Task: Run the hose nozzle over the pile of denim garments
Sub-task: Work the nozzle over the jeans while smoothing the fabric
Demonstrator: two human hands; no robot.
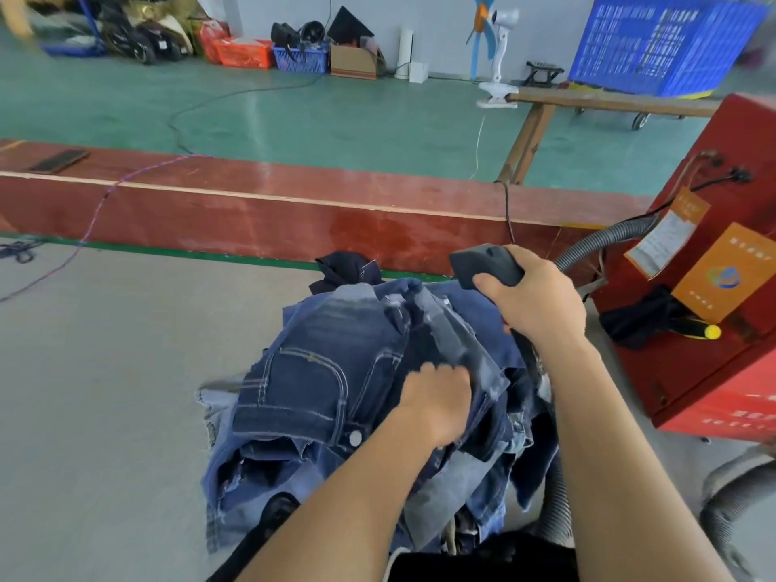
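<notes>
My right hand (533,300) wraps dark grey plastic hose nozzle (487,264), centre-right; left hand (436,399) pinches heaped blue denim garments (319,380); advise slow overlapping passes, fabric held taut.

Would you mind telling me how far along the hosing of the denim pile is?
Done: the right hand grips the nozzle, hose attached. In hand: the nozzle is held above the far edge of the denim pile while the left hand grips the top garment. Left: passing it over the pile.

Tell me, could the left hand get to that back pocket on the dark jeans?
Probably yes. The left hand grips denim just beside the pocket, which lies uncovered on top of the pile; it would have to let go first.
</notes>
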